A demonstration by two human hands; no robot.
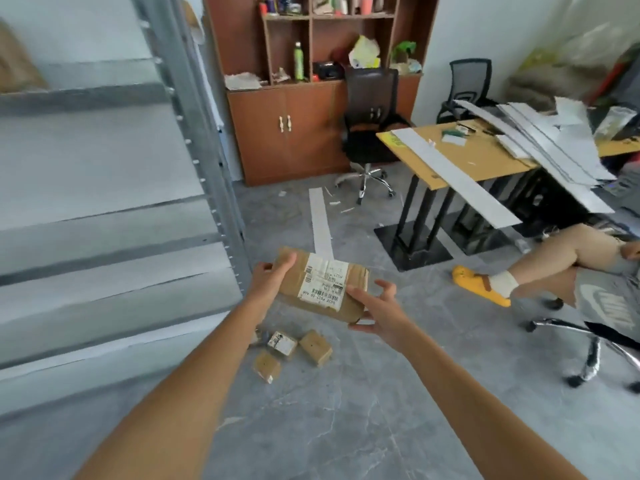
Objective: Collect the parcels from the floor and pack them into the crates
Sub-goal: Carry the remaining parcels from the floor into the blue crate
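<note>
Both hands, left hand (pixel 268 280) and right hand (pixel 375 311), grip the brown labelled cardboard parcel (pixel 323 284) above the grey floor (pixel 346 410), where three small brown parcels (pixel 292 351) remain; no crate is visible.

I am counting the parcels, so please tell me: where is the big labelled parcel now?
In the head view, the big labelled parcel is at centre, held above the floor between the left hand and right hand, above three small parcels.
</note>
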